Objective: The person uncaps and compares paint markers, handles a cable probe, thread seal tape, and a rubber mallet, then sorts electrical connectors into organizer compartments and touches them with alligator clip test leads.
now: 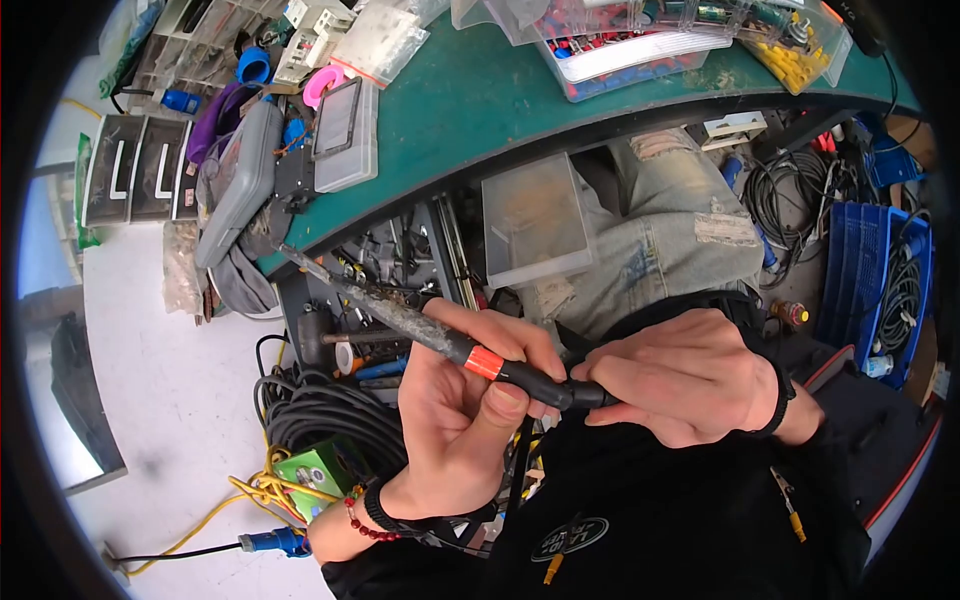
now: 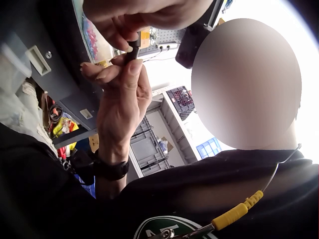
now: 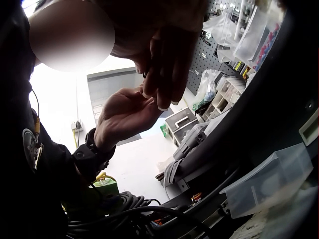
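A long tapering rod (image 1: 400, 318) with a rough grey, mottled surface runs diagonally in the head view, its thin tip toward the upper left. It has an orange band (image 1: 485, 362) and a smooth black end section (image 1: 535, 384). My left hand (image 1: 460, 410) holds it around the band, thumb on the near side and fingers behind. My right hand (image 1: 690, 385) pinches the short black piece (image 1: 592, 394) at the other end. Both hands meet over my dark shirt. In the left wrist view, a short black part (image 2: 132, 54) shows between the fingertips of my right hand (image 2: 122, 107).
A frosted plastic box (image 1: 535, 225) rests on the jeans. Behind is a green workbench (image 1: 450, 110) with parts boxes and a grey case (image 1: 240, 180). Black cable coils (image 1: 320, 410) and a green box (image 1: 318, 470) lie lower left. A blue crate (image 1: 855, 270) with cables stands at right.
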The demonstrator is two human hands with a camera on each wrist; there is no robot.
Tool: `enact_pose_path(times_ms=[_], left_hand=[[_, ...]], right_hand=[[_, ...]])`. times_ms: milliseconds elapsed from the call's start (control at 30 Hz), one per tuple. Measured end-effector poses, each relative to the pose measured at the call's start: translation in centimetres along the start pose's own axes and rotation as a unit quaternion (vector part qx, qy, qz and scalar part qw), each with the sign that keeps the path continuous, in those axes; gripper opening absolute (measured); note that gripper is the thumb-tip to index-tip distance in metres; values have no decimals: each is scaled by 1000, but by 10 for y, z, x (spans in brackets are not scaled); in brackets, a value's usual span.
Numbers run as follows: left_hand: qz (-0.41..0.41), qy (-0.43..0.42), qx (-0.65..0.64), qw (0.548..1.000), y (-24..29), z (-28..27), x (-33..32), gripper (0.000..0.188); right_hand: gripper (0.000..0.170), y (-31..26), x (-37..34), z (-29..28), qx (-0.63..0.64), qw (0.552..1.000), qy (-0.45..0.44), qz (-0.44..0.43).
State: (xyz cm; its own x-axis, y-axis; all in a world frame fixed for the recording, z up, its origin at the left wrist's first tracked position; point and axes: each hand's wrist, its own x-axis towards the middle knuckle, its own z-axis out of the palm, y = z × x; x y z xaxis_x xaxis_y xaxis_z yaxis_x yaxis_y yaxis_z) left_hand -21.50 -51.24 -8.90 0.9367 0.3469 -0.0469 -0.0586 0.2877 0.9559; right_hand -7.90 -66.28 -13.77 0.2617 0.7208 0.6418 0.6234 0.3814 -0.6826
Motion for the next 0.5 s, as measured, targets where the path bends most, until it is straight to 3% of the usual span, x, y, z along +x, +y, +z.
enact_pose_path(times_ms=[500], left_hand=[[-33,-33,-33,998,2,1,0,26]], right_hand=[[33,-3,-1,-9,21,999,-24,-9]])
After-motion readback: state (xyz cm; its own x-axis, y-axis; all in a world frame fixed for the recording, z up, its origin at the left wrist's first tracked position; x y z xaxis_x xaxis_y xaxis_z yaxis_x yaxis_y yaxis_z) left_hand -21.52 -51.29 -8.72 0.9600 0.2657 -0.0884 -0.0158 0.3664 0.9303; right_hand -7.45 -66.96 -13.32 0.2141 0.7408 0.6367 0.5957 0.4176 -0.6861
